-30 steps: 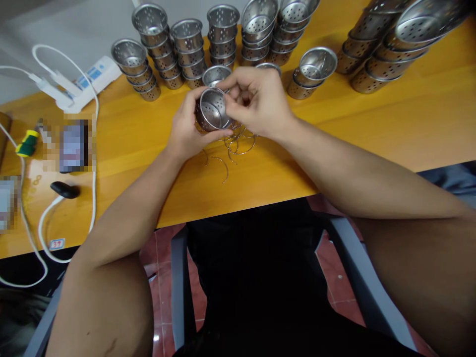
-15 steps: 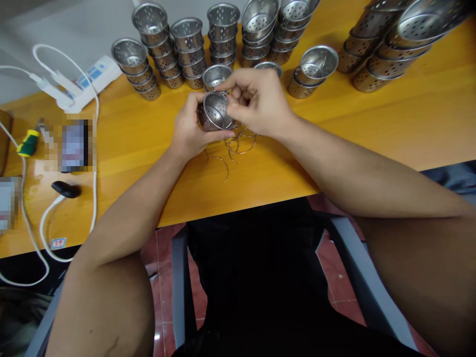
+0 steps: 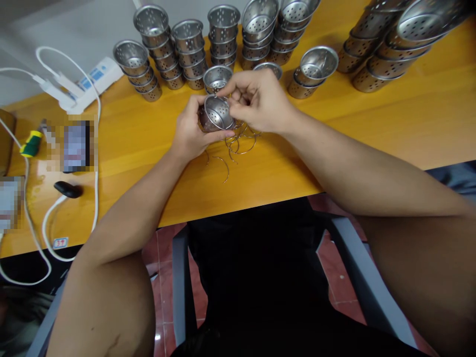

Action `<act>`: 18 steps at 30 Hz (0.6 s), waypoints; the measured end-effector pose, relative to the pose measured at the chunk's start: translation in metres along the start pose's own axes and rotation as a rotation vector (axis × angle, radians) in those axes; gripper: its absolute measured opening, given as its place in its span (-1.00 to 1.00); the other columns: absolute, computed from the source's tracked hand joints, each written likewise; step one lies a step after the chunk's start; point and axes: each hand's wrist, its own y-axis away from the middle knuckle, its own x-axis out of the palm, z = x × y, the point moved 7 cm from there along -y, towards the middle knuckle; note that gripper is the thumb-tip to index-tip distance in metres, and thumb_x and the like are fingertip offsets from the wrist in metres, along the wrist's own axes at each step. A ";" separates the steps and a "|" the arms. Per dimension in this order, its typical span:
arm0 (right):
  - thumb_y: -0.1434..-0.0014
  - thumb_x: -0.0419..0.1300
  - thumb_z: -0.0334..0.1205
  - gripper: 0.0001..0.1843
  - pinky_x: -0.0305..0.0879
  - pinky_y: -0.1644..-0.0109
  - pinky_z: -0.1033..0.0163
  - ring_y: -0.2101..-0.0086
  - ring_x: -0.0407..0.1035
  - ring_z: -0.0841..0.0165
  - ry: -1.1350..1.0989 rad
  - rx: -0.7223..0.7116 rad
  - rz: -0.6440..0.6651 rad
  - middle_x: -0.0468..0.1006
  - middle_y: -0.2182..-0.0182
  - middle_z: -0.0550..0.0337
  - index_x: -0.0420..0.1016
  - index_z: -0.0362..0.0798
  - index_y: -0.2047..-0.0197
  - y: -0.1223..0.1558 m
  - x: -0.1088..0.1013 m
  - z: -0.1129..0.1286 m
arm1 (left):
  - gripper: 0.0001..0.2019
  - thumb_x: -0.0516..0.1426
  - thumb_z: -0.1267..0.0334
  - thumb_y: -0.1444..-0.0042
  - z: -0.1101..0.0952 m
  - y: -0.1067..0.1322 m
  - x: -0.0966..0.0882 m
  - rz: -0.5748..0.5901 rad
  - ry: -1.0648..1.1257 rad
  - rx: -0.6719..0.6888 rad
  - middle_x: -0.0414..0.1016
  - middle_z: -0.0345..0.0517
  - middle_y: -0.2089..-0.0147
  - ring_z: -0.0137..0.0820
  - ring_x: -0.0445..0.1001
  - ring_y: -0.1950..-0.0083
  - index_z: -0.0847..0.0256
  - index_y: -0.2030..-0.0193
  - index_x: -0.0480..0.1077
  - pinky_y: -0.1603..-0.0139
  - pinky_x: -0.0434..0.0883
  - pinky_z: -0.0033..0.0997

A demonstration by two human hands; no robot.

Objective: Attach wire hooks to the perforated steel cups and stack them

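My left hand (image 3: 191, 130) is wrapped round a small perforated steel cup (image 3: 215, 114), its mouth tilted toward me. My right hand (image 3: 258, 101) is pinched at the cup's rim, fingers closed on something thin that I cannot make out. Under both hands a loose pile of curved wire handles (image 3: 238, 144) lies on the orange table (image 3: 148, 148). One single cup (image 3: 216, 78) stands just behind my hands.
Stacks of the same perforated cups (image 3: 186, 49) line the table's far edge, more lie on their sides at the far right (image 3: 386, 44). At left are a white power strip with cables (image 3: 78, 89), a screwdriver (image 3: 31, 144) and a black mouse-like object (image 3: 67, 189).
The cup has tilted slightly in my left hand and my right fingers have shifted along its rim. Both hands stay in the same spot.
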 end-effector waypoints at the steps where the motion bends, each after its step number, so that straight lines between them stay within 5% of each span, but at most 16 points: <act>1: -0.26 0.71 -0.05 -0.71 0.27 0.29 0.06 0.39 0.29 0.27 0.005 0.008 0.002 0.58 0.38 0.30 0.79 0.18 0.04 0.000 0.000 0.000 | 0.17 0.59 -0.82 0.12 0.002 0.000 0.000 0.002 0.004 0.007 0.73 0.00 -0.24 0.08 0.77 -0.21 -0.13 -0.41 0.47 -0.24 0.69 0.16; 6: -0.26 0.66 0.04 -0.70 0.28 0.26 0.04 0.37 0.31 0.24 -0.003 -0.012 0.020 0.58 0.36 0.28 0.79 0.20 0.03 0.001 0.001 0.005 | 0.08 0.64 -0.69 0.00 0.006 0.001 -0.001 -0.003 0.009 -0.011 0.73 0.03 -0.25 0.11 0.78 -0.25 -0.09 -0.43 0.48 -0.29 0.71 0.19; 18: -0.30 0.57 -0.10 -0.79 0.23 0.23 0.07 0.34 0.40 0.26 -0.011 -0.047 0.060 0.65 0.30 0.25 0.84 0.14 0.00 0.002 0.002 0.006 | -0.05 0.69 -0.56 -0.06 0.003 -0.001 -0.004 -0.007 -0.042 -0.069 0.77 0.01 -0.25 0.06 0.81 -0.24 -0.09 -0.35 0.51 -0.32 0.75 0.16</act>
